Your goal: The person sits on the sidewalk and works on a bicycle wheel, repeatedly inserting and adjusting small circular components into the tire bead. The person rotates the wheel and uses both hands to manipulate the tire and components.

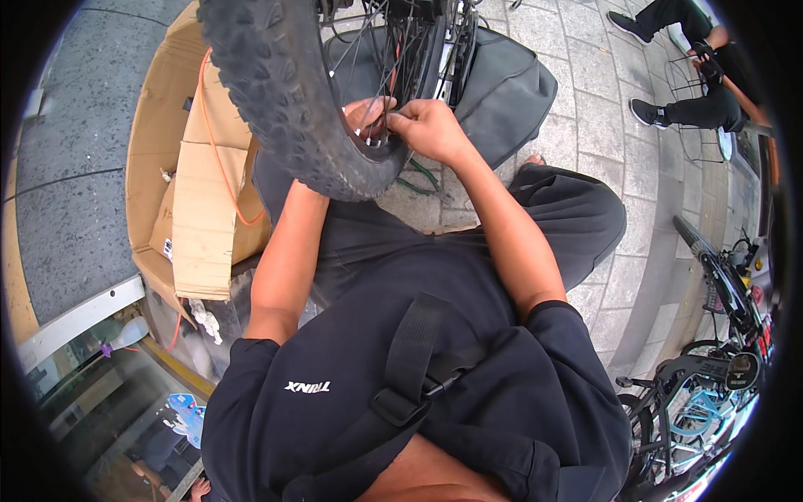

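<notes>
A bicycle wheel (284,100) stands on edge straight ahead of the person, its long axis running from near to far with a slight lean to the far left. Its near end sits between the 2 forearms, so the rim (386,151) lies just beyond the lap, and the relation that counts is at that near curve: 1 hand on each side of it. The left hand (368,112) reaches around from the left, its forearm passing under the tyre, and its fingers show among the spokes (387,50). The right hand (428,130) comes in openly from the right, thumb and forefinger drawn together right at the inner edge of the rim, close to the left fingertips; neither hand is clearly nearer.

I cannot tell whether either hand grasps a spoke, the rim or some small part, since the fingers cover the spot. The tyre hides the left wrist, and the far part of the wheel is cut off by the upper edge, where the hub area is a dark tangle.

Green-handled pliers (424,177) lie on the paving just right of the tyre, partly hidden, beside a dark grey cover (510,92); a cardboard box (150,167) stands to the left
</notes>
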Tool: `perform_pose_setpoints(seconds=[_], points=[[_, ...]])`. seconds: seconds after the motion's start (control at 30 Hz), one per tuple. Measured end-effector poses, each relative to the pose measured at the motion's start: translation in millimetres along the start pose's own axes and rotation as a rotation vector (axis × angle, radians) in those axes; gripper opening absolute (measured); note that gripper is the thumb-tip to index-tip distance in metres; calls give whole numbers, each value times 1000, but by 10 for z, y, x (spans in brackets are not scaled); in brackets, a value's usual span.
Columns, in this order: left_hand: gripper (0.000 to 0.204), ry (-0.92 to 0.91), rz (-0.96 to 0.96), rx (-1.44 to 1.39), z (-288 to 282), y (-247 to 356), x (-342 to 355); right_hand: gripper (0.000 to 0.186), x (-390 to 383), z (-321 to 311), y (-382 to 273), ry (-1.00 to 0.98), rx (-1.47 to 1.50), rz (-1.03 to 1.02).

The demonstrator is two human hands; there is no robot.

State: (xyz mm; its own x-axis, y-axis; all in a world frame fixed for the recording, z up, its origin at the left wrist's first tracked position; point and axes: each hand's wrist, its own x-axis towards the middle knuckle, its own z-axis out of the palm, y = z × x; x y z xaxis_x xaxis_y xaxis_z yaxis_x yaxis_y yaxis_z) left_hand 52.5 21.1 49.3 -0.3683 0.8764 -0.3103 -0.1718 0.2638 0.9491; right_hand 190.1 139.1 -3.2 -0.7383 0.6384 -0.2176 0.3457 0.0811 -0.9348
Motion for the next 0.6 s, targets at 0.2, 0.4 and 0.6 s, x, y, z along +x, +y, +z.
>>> perform_pose_setpoints(seconds=[0.2, 0.4, 0.6], points=[[52, 5, -26, -50, 19, 44, -4, 32, -76, -56, -105, 109, -66, -291], [52, -135, 4, -66, -109, -105, 101, 33, -139, -353, -138, -274, 211, 47], [54, -141, -7, -105, -263, -196, 98, 27, -75, -159, -65, -327, 305, -60]])
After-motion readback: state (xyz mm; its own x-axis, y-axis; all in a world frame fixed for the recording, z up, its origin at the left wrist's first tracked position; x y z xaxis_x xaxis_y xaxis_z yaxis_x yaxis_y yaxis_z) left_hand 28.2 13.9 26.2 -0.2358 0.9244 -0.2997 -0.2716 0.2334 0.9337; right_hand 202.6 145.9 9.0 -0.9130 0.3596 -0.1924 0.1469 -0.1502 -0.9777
